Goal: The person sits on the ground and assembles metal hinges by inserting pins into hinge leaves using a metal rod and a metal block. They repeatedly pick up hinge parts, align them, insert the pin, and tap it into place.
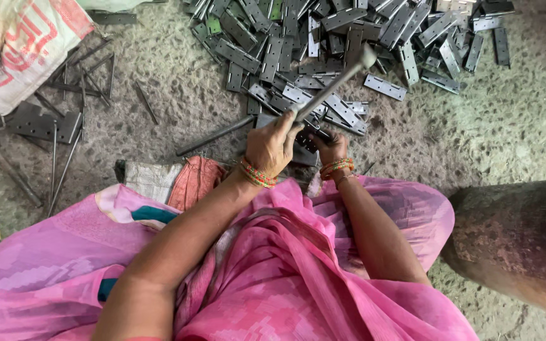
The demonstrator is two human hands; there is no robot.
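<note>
Two hands at work: left hand [273,144] clenched on hammer [333,82] handle, head raised over hinge pile [349,38]. Right hand [331,148] pinches a hinge [304,140] on the floor — fingers right beside the strike spot. Risk: off-aim blow hits fingers, or hinge skids away.

Hinge leaves [323,50]: dull grey sheet metal, punched, matt, heaped. Hammer [333,82]: metal, slightly shiny along the shaft. Thin rods [64,164]: dark metal, unpolished. Floor [178,82]: rough, gritty concrete, pitted. Sack [14,44]: woven plastic, worn. Sari [298,278]: thin pink cloth, soft sheen. Bangles [257,173]: glossy, beaded, multicoloured. Folded rag [194,180]: coarse orange cloth.
</note>
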